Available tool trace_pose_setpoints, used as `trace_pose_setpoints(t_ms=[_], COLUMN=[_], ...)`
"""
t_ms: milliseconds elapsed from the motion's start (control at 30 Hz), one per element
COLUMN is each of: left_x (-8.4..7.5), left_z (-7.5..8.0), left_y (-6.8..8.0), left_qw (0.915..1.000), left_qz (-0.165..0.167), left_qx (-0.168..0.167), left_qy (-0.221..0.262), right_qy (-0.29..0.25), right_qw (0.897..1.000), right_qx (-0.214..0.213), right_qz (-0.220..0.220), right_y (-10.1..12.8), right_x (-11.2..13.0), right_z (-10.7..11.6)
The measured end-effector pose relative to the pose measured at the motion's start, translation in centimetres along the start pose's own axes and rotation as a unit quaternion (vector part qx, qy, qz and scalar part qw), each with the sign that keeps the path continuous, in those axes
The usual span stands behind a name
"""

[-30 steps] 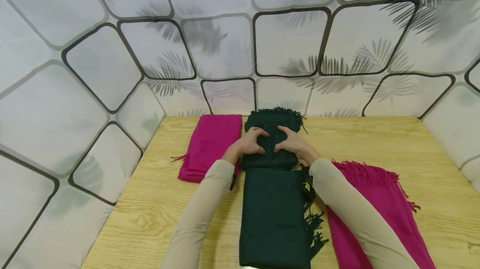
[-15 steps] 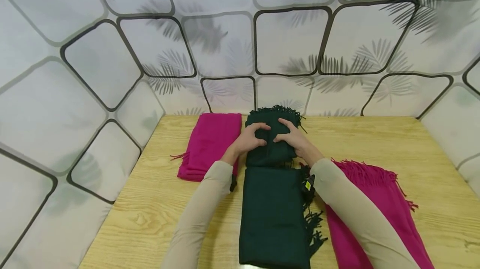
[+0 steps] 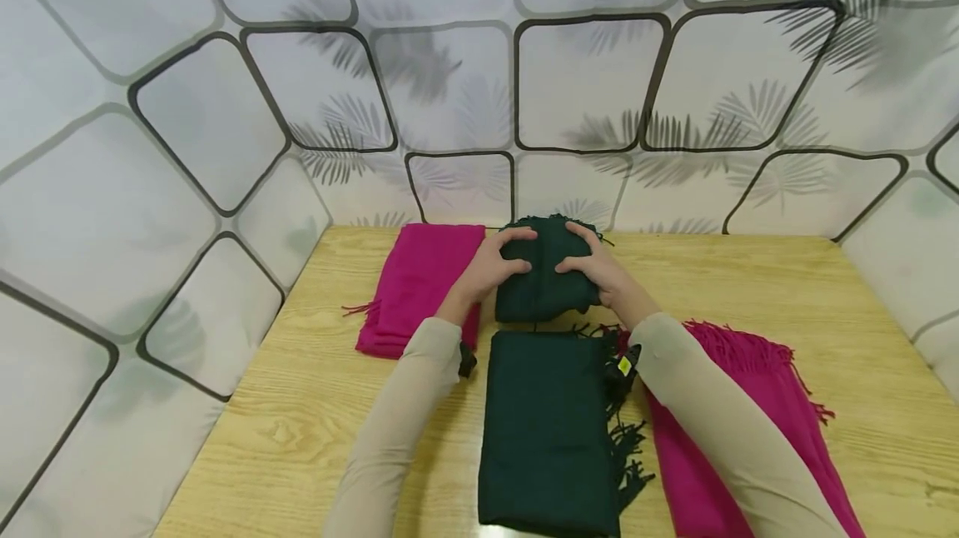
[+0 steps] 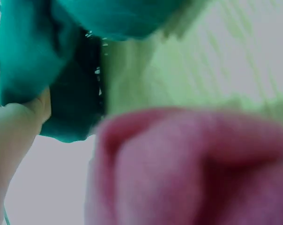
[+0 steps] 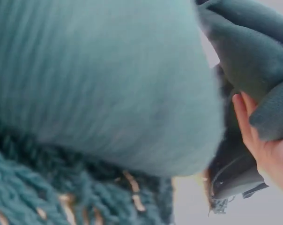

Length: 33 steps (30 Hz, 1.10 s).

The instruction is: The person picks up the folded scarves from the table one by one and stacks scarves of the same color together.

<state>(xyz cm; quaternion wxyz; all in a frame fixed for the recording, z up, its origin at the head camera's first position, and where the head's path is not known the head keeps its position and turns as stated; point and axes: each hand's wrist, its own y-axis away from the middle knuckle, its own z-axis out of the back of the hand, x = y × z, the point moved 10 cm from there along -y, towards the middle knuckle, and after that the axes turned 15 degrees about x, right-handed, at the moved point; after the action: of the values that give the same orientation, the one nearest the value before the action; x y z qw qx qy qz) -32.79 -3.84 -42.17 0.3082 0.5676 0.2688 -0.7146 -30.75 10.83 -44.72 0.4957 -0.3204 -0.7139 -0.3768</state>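
A folded dark green scarf [image 3: 545,271] with fringe hangs between my hands at the back of the table, seemingly raised off it. My left hand [image 3: 489,266] grips its left side and my right hand [image 3: 602,270] its right side, thumbs over the top and the far fingers partly hidden. In the left wrist view, the left hand [image 4: 17,126] holds a drooping fold of the green scarf [image 4: 33,51]. In the right wrist view, the right hand [image 5: 263,140] has fingers under the scarf's thick folds [image 5: 254,51].
A second folded green scarf [image 3: 550,430] lies in front, its fringe to the right. One folded magenta scarf [image 3: 423,280] lies left, another magenta scarf [image 3: 779,413] right, under my right forearm. A patterned fabric wall [image 3: 584,80] stands behind the wooden table [image 3: 277,405].
Both hands have gripped the far green scarf by its sides and lifted it slightly. Its near edge has come away from the front green scarf, leaving a gap of table.
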Motion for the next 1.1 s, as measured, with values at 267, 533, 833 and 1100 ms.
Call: trace_pose_setpoints(t_ms=[267,533,833,1100], left_x=[-2.6,-4.8,-6.3,-7.9], left_z=[-0.1,0.7,0.9,-0.1], left_y=[0.8,1.9,3.0,4.3], left_qw=[0.9891,0.9825,0.9911,0.9921], left_qz=[-0.093,-0.138,-0.113,-0.099], left_qx=[0.013,-0.011,0.0,0.037], left_qy=[0.114,0.124,0.071,-0.068], right_qy=[-0.051,-0.005,0.017,0.055], right_qw=[0.995,0.995,0.994,0.994], right_qx=[0.036,0.033,0.048,0.042], right_qz=[0.077,0.092,0.092,0.088], right_y=[1.6,3.2,4.9,6.4], right_x=[3.0,4.6,5.0,5.0], right_z=[-0.9,-1.8,-3.1,-4.1])
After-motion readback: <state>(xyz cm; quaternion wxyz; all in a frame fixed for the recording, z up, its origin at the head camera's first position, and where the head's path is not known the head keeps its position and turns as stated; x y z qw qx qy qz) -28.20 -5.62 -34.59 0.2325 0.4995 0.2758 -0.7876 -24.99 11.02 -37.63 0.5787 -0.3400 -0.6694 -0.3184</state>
